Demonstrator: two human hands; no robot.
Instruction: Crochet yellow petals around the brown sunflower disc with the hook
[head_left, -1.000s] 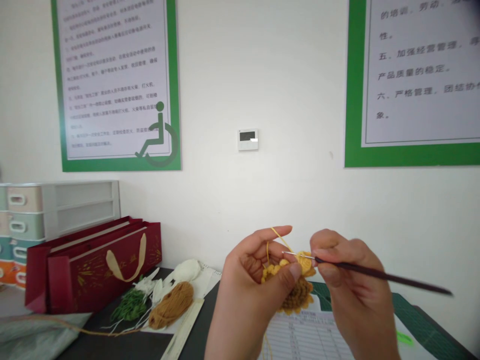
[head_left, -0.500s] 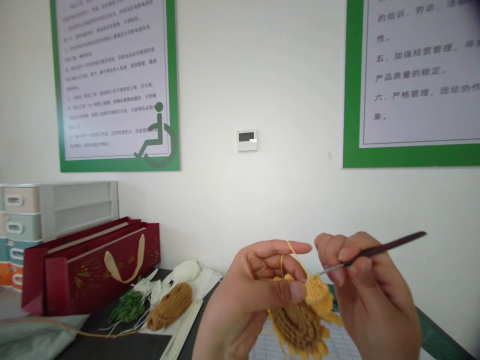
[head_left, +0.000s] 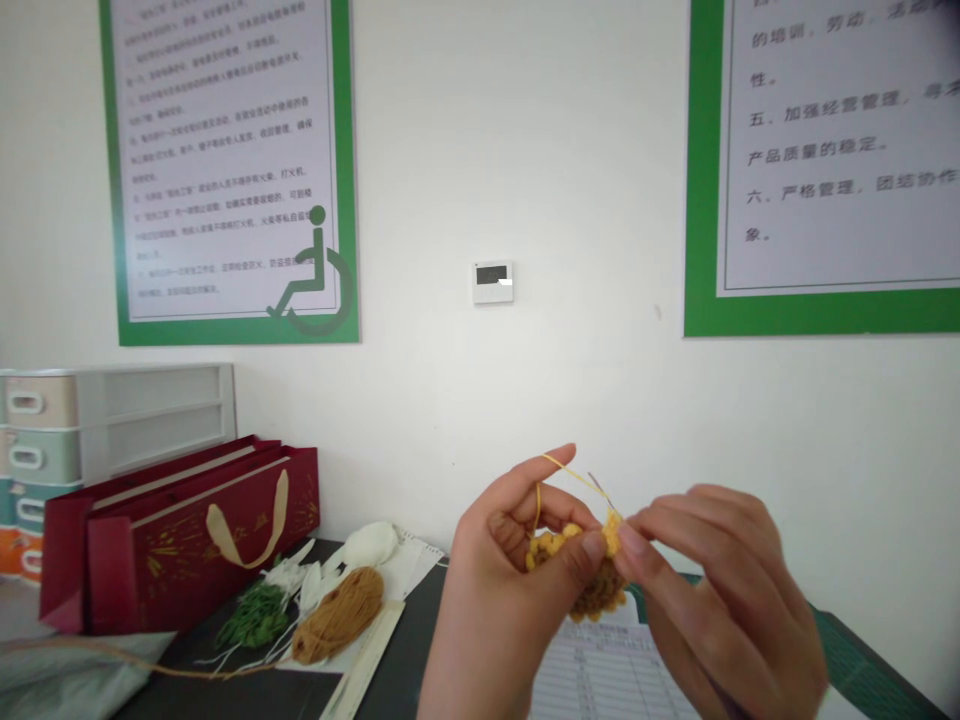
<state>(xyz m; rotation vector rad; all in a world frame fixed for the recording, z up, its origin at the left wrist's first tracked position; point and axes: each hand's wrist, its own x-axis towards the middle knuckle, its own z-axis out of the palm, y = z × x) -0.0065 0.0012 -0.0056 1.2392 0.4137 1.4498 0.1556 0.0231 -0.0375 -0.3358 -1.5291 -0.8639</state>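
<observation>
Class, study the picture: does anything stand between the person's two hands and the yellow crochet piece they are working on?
Nothing visible does. The left hand pinches the crochet piece directly; the right hand touches its right edge, holding the crochet hook, whose tip pokes up above it.

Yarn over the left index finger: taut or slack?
Taut: yarn runs straight from the left hand, finger raised, to the crochet piece it pinches, by the hook in the right hand.

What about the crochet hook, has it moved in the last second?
Yes. The crochet hook swung in: its handle, once jutting right under the green-framed poster, now hides behind the right hand.
</observation>
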